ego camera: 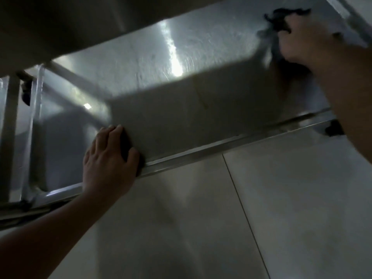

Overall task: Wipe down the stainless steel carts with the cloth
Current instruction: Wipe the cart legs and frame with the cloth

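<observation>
From the head camera I look down onto the lower shelf of a brushed stainless steel cart (201, 63), seen beneath the edge of an upper steel shelf (70, 21) that fills the top left of the view. A bright streak of reflected light runs across the lower shelf, and much of its near half lies in shadow.

My right hand (306, 39) is at the far right corner of that shelf, closed over a dark, crumpled cloth (281, 19) and pressing it against the steel. The cloth bunches out past the fingers at the top and left; the hand and cloth are motion-blurred, so I cannot tell the exact grip.

My left hand (108, 156) is at the near left corner of the shelf, fingers together and laid flat on the surface, thumb hooked over the front rim (221, 143).

To the left stands an upright steel post (10, 137) of the frame. A dark caster (334, 128) shows below the rim at right. Pale glossy floor tiles (281, 218) lie underneath.
</observation>
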The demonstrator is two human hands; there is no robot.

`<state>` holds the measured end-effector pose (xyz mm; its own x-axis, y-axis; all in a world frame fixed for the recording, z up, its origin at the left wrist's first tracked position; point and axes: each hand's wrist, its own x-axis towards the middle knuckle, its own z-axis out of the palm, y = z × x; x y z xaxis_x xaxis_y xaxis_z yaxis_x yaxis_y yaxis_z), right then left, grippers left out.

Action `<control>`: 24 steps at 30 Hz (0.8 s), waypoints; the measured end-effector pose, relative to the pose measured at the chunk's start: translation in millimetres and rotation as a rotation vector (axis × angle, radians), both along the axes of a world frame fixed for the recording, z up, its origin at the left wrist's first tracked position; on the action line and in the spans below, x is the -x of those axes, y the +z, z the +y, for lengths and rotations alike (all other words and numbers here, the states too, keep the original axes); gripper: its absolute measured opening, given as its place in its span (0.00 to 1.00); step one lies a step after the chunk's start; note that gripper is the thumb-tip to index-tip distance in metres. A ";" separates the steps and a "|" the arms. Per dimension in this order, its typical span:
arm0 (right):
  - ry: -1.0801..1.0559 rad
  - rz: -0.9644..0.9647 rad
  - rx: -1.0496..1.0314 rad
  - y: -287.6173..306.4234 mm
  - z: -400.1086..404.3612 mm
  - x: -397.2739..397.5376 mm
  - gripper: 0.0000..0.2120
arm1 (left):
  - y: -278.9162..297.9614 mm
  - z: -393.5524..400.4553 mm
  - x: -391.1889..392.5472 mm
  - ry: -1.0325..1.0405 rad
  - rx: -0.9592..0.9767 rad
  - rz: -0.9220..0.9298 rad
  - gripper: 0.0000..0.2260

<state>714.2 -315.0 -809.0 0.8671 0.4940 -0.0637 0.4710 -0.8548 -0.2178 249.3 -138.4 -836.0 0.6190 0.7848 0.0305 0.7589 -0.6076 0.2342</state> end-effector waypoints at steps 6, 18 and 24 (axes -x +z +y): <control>0.574 0.065 -0.090 6.6 102.2 178.0 0.24 | 4.5 -1.2 -1.1 0.010 0.021 0.008 0.31; 0.393 -0.143 -0.106 -4.1 7.2 90.8 0.30 | 4.3 -1.1 1.4 -0.004 0.033 -0.058 0.29; -0.171 0.001 -0.016 -14.9 -4.3 6.0 0.32 | 3.7 -5.1 -1.0 0.013 0.039 -0.054 0.32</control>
